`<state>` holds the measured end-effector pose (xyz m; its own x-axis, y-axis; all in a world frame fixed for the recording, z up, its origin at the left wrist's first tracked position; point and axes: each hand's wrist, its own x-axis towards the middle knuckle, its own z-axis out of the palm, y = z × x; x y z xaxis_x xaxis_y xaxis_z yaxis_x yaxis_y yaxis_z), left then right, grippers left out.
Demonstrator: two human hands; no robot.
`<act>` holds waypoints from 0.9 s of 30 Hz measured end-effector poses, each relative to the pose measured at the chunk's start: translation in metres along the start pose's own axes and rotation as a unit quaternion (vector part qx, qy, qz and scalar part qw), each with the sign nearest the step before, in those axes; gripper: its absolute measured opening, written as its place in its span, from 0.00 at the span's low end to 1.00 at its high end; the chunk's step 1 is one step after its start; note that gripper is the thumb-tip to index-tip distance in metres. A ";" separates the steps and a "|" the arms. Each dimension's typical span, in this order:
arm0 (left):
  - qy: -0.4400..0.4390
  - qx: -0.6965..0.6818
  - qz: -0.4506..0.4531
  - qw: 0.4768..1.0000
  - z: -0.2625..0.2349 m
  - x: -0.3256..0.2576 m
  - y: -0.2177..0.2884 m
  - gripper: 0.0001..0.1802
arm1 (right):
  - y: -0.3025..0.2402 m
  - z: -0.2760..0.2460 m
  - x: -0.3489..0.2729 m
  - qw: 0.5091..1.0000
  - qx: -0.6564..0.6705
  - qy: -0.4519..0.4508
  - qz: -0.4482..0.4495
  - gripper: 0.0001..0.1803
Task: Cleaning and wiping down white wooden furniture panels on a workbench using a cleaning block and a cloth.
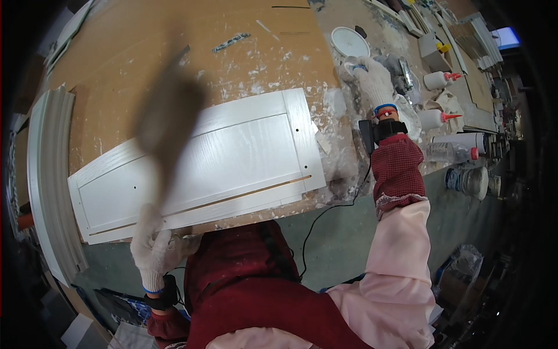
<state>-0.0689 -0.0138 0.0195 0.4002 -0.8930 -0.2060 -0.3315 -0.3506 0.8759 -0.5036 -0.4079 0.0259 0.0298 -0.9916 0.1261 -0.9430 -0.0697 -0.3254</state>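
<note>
A white door-like panel (232,157) with a recessed centre, a long slot and small holes lies across the brown worktop. At its near left edge is my left hand (154,253) in a white knit glove, fingers on the face and the rest curled at the edge. Far to the right, my right hand (372,81), also gloved, reaches down by the cluttered side of the table. Its fingers are closed near a small pale item with a bit of blue; what they hold is hard to make out. A white round lid (350,42) lies just beyond it.
A dark blurred shape (171,110) hides part of the panel. White boards (52,174) stand stacked at left. Glue bottles with red tips (439,79), a clear bottle (450,152) and a box (435,52) line the right. A black cable (308,238) hangs from my right wrist.
</note>
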 end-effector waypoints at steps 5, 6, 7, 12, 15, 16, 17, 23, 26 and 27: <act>-0.014 0.018 0.005 1.000 0.000 0.002 0.002 0.24 | 0.011 -0.013 -0.010 0.997 0.041 0.070 0.002 0.19; -0.010 0.010 -0.008 1.000 0.001 0.001 0.004 0.24 | 0.003 -0.022 -0.019 0.997 0.056 0.055 0.019 0.19; -0.006 0.002 -0.020 1.000 0.001 0.001 0.005 0.24 | 0.003 -0.026 -0.027 0.997 0.055 0.054 0.020 0.19; -0.004 0.010 -0.013 1.000 0.002 0.000 0.005 0.24 | 0.020 -0.048 -0.091 0.981 0.186 0.058 -0.010 0.19; -0.009 0.041 0.014 0.999 0.000 0.002 0.001 0.26 | 0.019 -0.059 -0.136 0.965 0.253 0.018 0.061 0.18; -0.007 0.063 0.033 0.997 -0.001 0.003 -0.001 0.27 | 0.019 -0.061 -0.146 0.977 0.208 0.030 0.035 0.18; -0.010 0.063 0.033 0.997 -0.001 0.002 -0.003 0.27 | 0.026 -0.056 -0.150 0.977 0.207 0.030 0.037 0.18; -0.008 0.041 0.046 0.998 -0.001 0.004 0.001 0.23 | 0.045 -0.041 -0.170 0.989 0.127 0.072 0.022 0.19; 0.001 0.051 0.061 0.997 0.002 0.003 0.004 0.22 | 0.042 -0.037 -0.169 0.992 0.102 0.063 0.034 0.20; -0.022 0.062 0.057 0.996 0.001 0.005 0.006 0.24 | 0.039 -0.036 -0.170 0.993 0.091 0.067 0.022 0.20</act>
<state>-0.0696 -0.0205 0.0238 0.3160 -0.9399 -0.1291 -0.4777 -0.2752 0.8343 -0.5578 -0.2377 0.0253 -0.0663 -0.9713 0.2284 -0.8669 -0.0573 -0.4951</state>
